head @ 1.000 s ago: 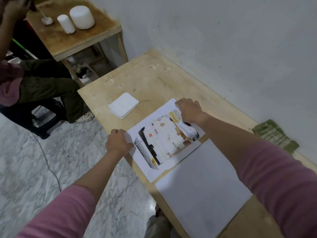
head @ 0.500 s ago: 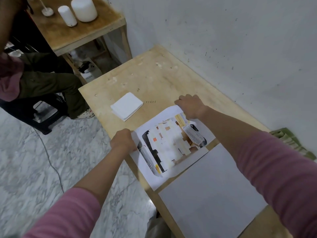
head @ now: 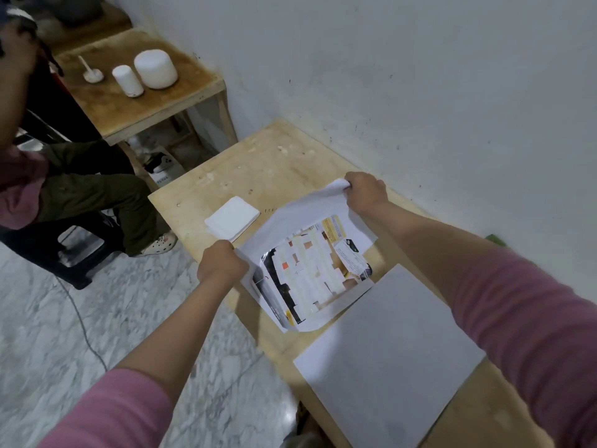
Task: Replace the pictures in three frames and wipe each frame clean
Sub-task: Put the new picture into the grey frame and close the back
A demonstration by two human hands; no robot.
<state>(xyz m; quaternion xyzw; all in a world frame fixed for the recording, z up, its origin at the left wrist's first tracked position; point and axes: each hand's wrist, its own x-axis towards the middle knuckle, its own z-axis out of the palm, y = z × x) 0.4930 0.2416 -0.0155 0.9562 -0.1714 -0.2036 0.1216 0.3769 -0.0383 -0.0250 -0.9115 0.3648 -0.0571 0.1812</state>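
Wooden surface (head: 258, 163) by a wall: both hands' fingers pinch the printed sheet (head: 310, 270), left hand (head: 223, 265) and right hand (head: 366, 192); no frames visible, so wiping appears undone.

A printed picture sheet (head: 310, 263), white-bordered and slightly curled, lies beside a blank white sheet (head: 391, 354).

Pink sleeves, prob long, pushed up

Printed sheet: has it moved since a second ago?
Yes. The printed sheet was flat on the table; now the left hand and right hand pinch its far corners, lifting that edge beside the folded white cloth.
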